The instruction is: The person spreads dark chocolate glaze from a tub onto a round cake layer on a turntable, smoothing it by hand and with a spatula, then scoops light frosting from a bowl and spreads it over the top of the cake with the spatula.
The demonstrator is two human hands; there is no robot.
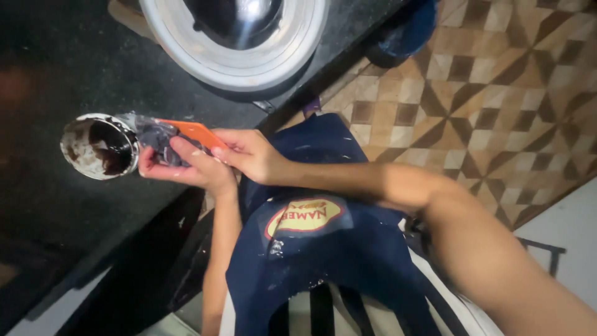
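Dark counter (74,93): one, black stone, filling the far left of the scene.

Patterned floor (497,93): one, brown and cream geometric tiles, far right.

Navy apron (329,249): one, worn by the person, near centre; on its chest an oval yellow label (305,216) with a red border.

Round appliance bowl (239,37): one, pale ring around a dark shiny middle, on the counter at the far edge, well apart from the hands.

Blue round object (401,31): one, at the counter's right end, partly cut off; its kind cannot be told.

Small cup (99,146): one, white rim, inside smeared with dark brown paste, lying just left of the hands, mouth towards the camera.

Sachet (168,134): one, flat packet, orange at its right end, crumpled grey-silver at its left end, which touches the cup's rim.

Left hand (186,165): one, closed around the sachet's crumpled part from below, thumb across it.

Right hand (252,152): one, fingers pinching the sachet's orange end.
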